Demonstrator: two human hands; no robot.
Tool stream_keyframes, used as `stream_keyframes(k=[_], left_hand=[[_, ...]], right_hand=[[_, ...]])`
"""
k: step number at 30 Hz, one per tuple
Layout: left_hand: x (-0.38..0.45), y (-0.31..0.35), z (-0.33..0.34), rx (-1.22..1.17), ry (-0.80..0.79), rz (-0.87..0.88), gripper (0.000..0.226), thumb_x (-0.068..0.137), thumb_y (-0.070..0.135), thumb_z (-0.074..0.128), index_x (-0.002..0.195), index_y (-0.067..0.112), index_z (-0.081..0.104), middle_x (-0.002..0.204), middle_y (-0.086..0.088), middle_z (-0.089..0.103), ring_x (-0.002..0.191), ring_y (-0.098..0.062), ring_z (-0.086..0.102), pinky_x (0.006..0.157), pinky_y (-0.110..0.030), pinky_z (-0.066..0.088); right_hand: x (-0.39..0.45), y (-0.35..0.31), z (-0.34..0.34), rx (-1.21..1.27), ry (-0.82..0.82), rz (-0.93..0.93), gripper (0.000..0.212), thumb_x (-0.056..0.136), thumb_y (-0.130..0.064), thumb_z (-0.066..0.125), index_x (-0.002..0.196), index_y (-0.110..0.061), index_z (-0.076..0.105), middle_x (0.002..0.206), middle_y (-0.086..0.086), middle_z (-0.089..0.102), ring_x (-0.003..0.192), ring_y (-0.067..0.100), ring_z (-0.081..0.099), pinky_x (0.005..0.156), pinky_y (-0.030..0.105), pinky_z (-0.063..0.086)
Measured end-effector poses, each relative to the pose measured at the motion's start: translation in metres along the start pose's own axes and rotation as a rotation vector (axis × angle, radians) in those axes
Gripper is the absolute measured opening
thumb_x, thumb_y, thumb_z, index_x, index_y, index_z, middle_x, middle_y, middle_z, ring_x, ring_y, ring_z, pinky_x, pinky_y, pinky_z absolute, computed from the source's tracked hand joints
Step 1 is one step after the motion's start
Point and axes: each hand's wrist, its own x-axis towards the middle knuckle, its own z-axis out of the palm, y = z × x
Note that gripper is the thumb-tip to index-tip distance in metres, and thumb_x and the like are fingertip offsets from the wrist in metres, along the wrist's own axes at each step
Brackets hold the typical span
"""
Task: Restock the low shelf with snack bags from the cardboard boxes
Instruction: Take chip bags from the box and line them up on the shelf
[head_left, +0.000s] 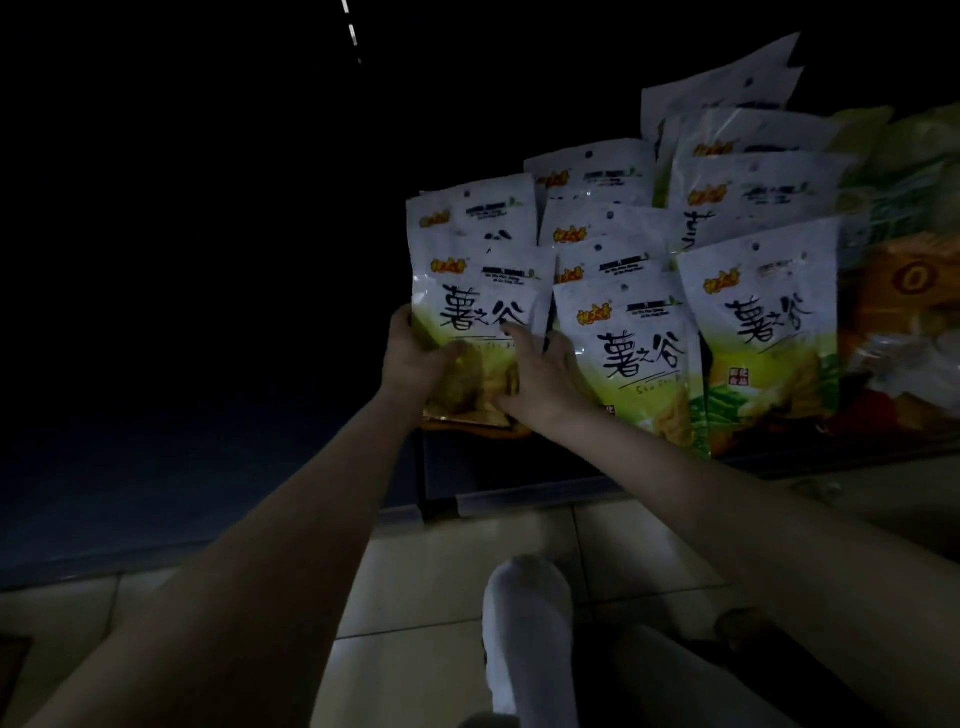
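The scene is dim. Several white-and-green snack bags stand in rows on the low shelf (571, 480). The front-left bag (480, 304) is held from both sides. My left hand (415, 356) grips its left edge with fingers curled round the lower part. My right hand (540, 374) lies on its right side, index finger stretched up across the front. Beside it stand a middle bag (631, 343) and a right bag (763, 317). No cardboard box is visible.
Orange and green snack bags (904, 312) fill the shelf further right. Left of the white bags everything is dark. Pale floor tiles (431, 597) lie below, with a white-socked foot (530, 634) near the shelf's front rail.
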Motion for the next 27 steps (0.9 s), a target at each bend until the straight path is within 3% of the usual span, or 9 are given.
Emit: stream_keyframes(k=[2, 4, 8, 10, 12, 14, 20, 24, 27], left_hand=[[-0.001, -0.009, 0.007, 0.178, -0.120, 0.031, 0.081, 0.077, 0.000, 0.071, 0.142, 0.008, 0.023, 0.140, -0.014, 0.040, 0.127, -0.022, 0.041, 0.102, -0.031, 0.039], [-0.004, -0.021, 0.010, 0.261, -0.170, 0.029, 0.092, 0.078, 0.003, 0.071, 0.147, 0.010, 0.011, 0.148, -0.013, 0.029, 0.136, -0.027, 0.032, 0.110, -0.039, 0.033], [-0.007, -0.028, 0.007, 0.349, -0.090, 0.009, 0.087, 0.083, 0.002, 0.064, 0.150, 0.014, 0.010, 0.155, -0.014, 0.017, 0.141, -0.030, 0.023, 0.112, -0.042, 0.030], [-0.012, -0.023, 0.002, 0.364, -0.078, 0.024, 0.088, 0.080, 0.002, 0.066, 0.150, 0.015, 0.015, 0.154, -0.014, 0.018, 0.141, -0.030, 0.023, 0.110, -0.044, 0.033], [-0.018, -0.016, -0.004, 0.400, -0.101, 0.066, 0.089, 0.075, 0.002, 0.071, 0.148, 0.014, 0.022, 0.152, -0.014, 0.023, 0.139, -0.030, 0.028, 0.107, -0.045, 0.037], [-0.032, 0.003, -0.009, 0.416, -0.108, 0.083, 0.087, 0.075, 0.002, 0.072, 0.147, 0.014, 0.024, 0.149, -0.015, 0.030, 0.134, -0.032, 0.036, 0.104, -0.041, 0.041], [-0.101, 0.091, 0.007, 0.483, -0.111, 0.180, 0.068, 0.092, 0.010, 0.056, 0.148, 0.010, 0.016, 0.145, -0.018, 0.035, 0.124, -0.032, 0.046, 0.093, -0.033, 0.042], [-0.153, 0.142, 0.046, 0.417, -0.206, 0.277, 0.063, 0.094, 0.011, 0.053, 0.147, 0.010, 0.020, 0.143, -0.016, 0.037, 0.120, -0.031, 0.048, 0.091, -0.033, 0.044], [-0.203, 0.175, 0.090, 0.459, -0.328, 0.398, 0.062, 0.095, 0.013, 0.051, 0.148, 0.012, 0.018, 0.145, -0.015, 0.036, 0.099, -0.029, 0.057, 0.084, -0.038, 0.049]], right_hand=[[0.002, -0.003, -0.001, -0.026, -0.025, 0.030, 0.075, 0.088, -0.017, 0.063, 0.148, -0.025, 0.019, 0.150, 0.014, 0.005, 0.140, 0.031, 0.015, 0.113, 0.033, 0.021], [0.002, -0.004, -0.003, -0.068, -0.022, 0.032, 0.070, 0.089, -0.016, 0.060, 0.147, -0.023, 0.023, 0.152, 0.013, 0.004, 0.141, 0.031, 0.012, 0.113, 0.032, 0.019], [-0.009, -0.002, -0.011, -0.107, -0.039, 0.008, 0.068, 0.090, -0.020, 0.059, 0.148, -0.020, 0.024, 0.156, 0.009, 0.001, 0.144, 0.026, 0.007, 0.114, 0.028, 0.014], [-0.017, -0.004, -0.023, -0.082, -0.068, 0.008, 0.063, 0.092, -0.019, 0.057, 0.147, -0.017, 0.027, 0.156, 0.010, 0.009, 0.142, 0.026, 0.017, 0.111, 0.027, 0.021], [-0.026, -0.010, -0.039, -0.018, -0.084, 0.016, 0.052, 0.092, -0.018, 0.057, 0.141, -0.015, 0.039, 0.150, 0.011, 0.026, 0.131, 0.026, 0.037, 0.097, 0.025, 0.035], [-0.040, -0.014, -0.062, 0.039, -0.071, 0.036, 0.045, 0.092, -0.018, 0.057, 0.136, -0.015, 0.045, 0.146, 0.008, 0.035, 0.124, 0.024, 0.045, 0.086, 0.023, 0.038], [-0.111, 0.003, -0.153, 0.090, 0.134, 0.152, 0.042, 0.094, -0.019, 0.054, 0.134, -0.011, 0.045, 0.144, 0.009, 0.039, 0.122, 0.026, 0.047, 0.093, 0.031, 0.042], [-0.183, 0.035, -0.207, 0.105, 0.298, 0.246, 0.038, 0.094, -0.018, 0.054, 0.131, -0.010, 0.046, 0.138, 0.010, 0.043, 0.115, 0.026, 0.049, 0.086, 0.032, 0.043], [-0.249, 0.080, -0.247, 0.148, 0.382, 0.278, 0.036, 0.094, -0.018, 0.055, 0.129, -0.011, 0.047, 0.130, 0.010, 0.048, 0.105, 0.025, 0.051, 0.081, 0.033, 0.045]])
